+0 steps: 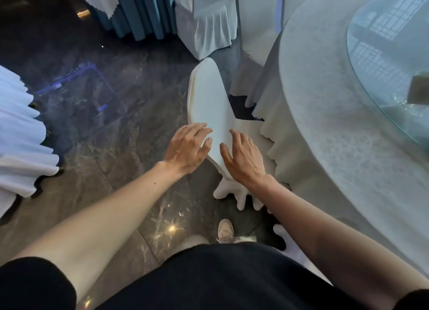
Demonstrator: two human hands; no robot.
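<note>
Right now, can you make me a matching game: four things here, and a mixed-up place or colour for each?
1. chair cover
2. glass disc
3. shoe
4. floor

a. dark and glossy
b. on the table
c. on a foot
d. touched by left hand and right hand

Pairs: 1-d, 2-b, 3-c, 4-a.

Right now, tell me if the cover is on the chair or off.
On. The white cover sits smooth over the back and hangs in folds to the floor; the left hand and right hand touch its top.
</note>
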